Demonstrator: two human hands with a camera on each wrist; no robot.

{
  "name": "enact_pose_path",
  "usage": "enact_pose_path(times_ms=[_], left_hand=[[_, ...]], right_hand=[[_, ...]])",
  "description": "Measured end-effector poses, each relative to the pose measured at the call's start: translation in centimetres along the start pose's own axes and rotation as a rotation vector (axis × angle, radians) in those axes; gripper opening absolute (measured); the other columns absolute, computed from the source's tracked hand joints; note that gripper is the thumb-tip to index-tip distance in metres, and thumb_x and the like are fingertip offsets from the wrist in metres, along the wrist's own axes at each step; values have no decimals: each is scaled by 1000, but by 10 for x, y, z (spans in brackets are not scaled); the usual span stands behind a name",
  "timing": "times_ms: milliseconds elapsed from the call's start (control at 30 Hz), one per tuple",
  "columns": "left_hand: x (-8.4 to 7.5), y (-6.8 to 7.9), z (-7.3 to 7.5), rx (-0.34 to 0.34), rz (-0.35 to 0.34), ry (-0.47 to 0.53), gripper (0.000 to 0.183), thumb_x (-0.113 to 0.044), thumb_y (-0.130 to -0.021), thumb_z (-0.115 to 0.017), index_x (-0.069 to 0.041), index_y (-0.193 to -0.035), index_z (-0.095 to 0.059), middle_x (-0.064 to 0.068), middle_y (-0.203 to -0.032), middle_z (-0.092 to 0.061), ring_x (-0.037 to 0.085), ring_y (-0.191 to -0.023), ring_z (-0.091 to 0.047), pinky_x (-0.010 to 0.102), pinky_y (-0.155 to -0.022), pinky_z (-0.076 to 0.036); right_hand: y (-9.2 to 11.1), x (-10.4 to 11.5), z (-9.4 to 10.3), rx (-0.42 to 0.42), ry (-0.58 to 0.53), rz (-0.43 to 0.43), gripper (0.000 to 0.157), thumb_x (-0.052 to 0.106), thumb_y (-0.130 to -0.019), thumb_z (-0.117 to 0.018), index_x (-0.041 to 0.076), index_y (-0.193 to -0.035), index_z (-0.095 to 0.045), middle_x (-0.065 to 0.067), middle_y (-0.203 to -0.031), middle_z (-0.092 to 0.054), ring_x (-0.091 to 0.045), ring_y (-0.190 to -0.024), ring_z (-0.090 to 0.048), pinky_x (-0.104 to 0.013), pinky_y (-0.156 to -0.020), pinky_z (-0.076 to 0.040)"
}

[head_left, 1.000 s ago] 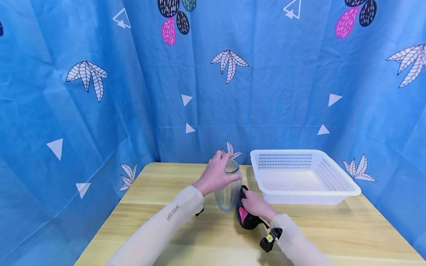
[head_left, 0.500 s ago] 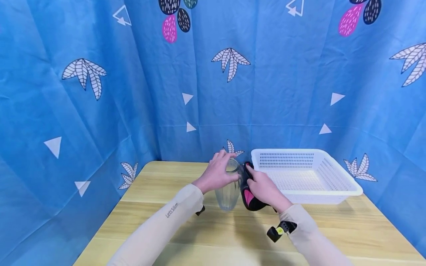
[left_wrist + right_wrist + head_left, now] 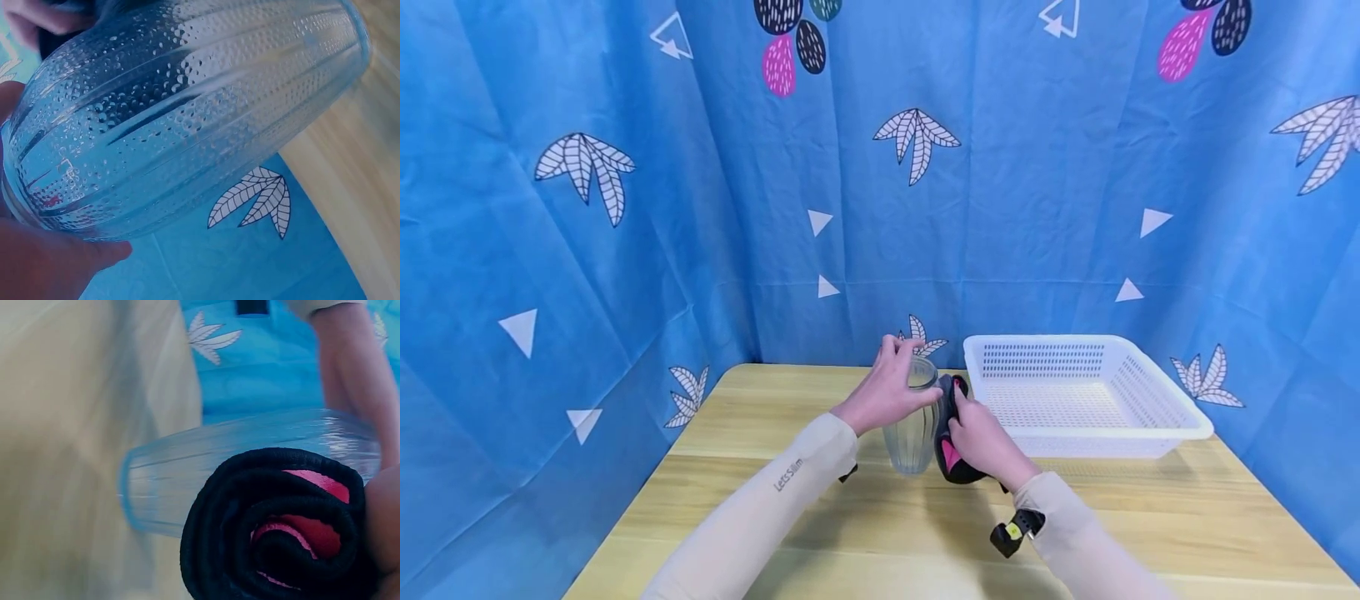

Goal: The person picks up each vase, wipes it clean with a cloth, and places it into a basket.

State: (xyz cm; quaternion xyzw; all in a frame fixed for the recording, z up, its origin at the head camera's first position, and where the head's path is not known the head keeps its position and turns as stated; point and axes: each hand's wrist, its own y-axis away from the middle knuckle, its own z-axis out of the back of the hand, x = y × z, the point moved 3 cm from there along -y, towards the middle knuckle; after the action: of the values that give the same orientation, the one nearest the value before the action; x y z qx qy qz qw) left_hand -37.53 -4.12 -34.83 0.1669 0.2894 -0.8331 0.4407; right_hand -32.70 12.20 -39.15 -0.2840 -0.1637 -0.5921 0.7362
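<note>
My left hand grips a clear ribbed glass vase near its rim, thumb on the near side. The vase is upright; I cannot tell whether its base touches the table. In the left wrist view the bumpy glass fills most of the picture. My right hand holds a rolled black cloth with a pink inner side against or close to the vase's right side. The right wrist view looks at the spiral end of the roll, with the vase behind it.
A white perforated plastic basket stands at the back right of the wooden table, close to the right hand. Blue patterned curtains hang behind the table and at both sides.
The right hand first lifted the rolled cloth up and to the right along the vase, then brought it slightly down and left. The left hand and vase have hardly moved.
</note>
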Motion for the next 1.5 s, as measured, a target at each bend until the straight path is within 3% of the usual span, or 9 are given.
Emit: enact_pose_path(times_ms=[100,233,433,667,867,1067,1167,1267,1500], left_hand=[[3,2,-2,3,23,14,86,-54,-85,-72,-22,-154,-34,5,-123,-34,21,-104,-47,35,-76,-49],[6,5,-4,-16,10,14,83,-54,-84,-72,-20,-152,-39,5,-118,-34,20,-103,-46,34,-77,-47],[1,6,-2,-53,-8,-35,79,-55,-83,-73,-23,-149,-45,1,-115,-39,23,-97,-45,35,-79,-43],[-8,7,2,-42,-2,-104,76,-56,-86,-69,-27,-151,-43,2,-122,-45,24,-99,-47,38,-83,-42],[-11,6,1,-14,-35,-146,75,-45,-85,-66,-25,-153,-41,0,-113,-42,21,-101,-43,37,-85,-38],[-9,2,0,-33,-96,-209,76,-44,-81,-69,-20,-149,-46,-2,-109,-42,20,-110,-42,35,-84,-35],[-8,1,-2,-41,-111,-203,73,-52,-85,-70,-19,-147,-48,-2,-109,-42,20,-111,-42,35,-84,-35],[-7,1,-3,-44,-121,-187,74,-58,-86,-70,-19,-146,-49,-1,-107,-41,21,-109,-41,36,-83,-35],[-2,1,-1,-37,-108,-126,68,-51,-90,-69,-20,-146,-46,-1,-117,-43,20,-116,-41,39,-94,-42]], right_hand=[[3,-7,-16,14,7,-2,59,5,-97,-51,-16,-149,-32,-32,-122,-64,-31,-94,-68,-47,-83,-53],[6,-17,-36,48,44,2,57,6,-95,-53,-16,-145,-38,-34,-124,-63,-41,-109,-66,-52,-91,-52],[7,-32,-53,104,60,2,56,7,-94,-54,-15,-144,-42,-32,-121,-65,-34,-105,-67,-49,-88,-52],[9,-22,-28,39,11,27,52,4,-91,-54,-13,-140,-49,-31,-120,-66,-35,-104,-67,-51,-90,-52],[7,0,5,21,-15,5,55,5,-96,-50,-7,-148,-42,-23,-96,-69,-22,-66,-61,-38,-63,-50],[5,23,32,-148,58,127,60,4,-93,-54,-3,-151,-40,-29,-127,-63,-31,-102,-65,-48,-87,-52],[3,24,31,-170,84,133,63,5,-93,-55,-1,-153,-36,-29,-125,-62,-36,-105,-65,-51,-90,-51],[2,19,21,-119,86,83,63,7,-96,-54,-4,-154,-32,-31,-129,-59,-38,-108,-64,-51,-91,-51],[1,1,-8,-20,60,22,58,5,-97,-52,-17,-148,-33,-35,-124,-61,-38,-106,-66,-50,-89,-53]])
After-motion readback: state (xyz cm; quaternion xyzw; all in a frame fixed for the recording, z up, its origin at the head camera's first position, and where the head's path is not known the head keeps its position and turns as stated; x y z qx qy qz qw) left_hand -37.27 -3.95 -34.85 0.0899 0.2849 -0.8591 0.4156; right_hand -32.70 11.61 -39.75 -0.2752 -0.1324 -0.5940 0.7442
